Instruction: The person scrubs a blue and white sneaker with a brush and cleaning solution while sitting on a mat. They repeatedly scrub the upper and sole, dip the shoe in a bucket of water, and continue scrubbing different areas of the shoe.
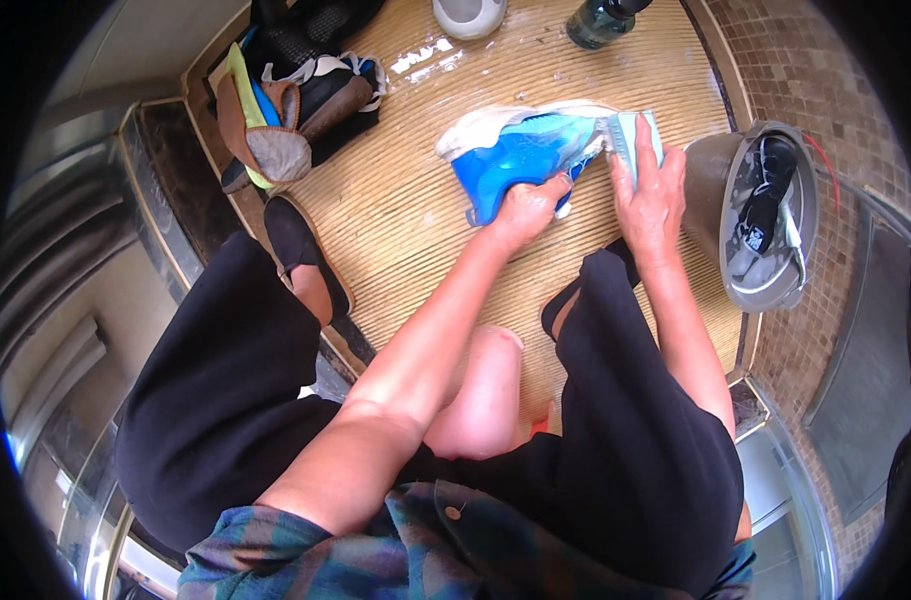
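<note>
A blue sneaker (520, 150) with a white sole lies on its side on the wet ribbed floor (405, 210). My left hand (525, 205) grips the shoe at its opening and holds it down. My right hand (650, 190) is closed around a pale teal scrubbing brush (632, 140), whose bristles press against the toe end of the sneaker. Both forearms reach out over my knees in black trousers.
A grey basin (745, 215) holding a black-and-white shoe stands at the right. Several other shoes (295, 100) are piled at the upper left. A white container (468, 15) and a dark green bottle (600, 22) stand at the top. Brown mosaic tile surrounds the floor.
</note>
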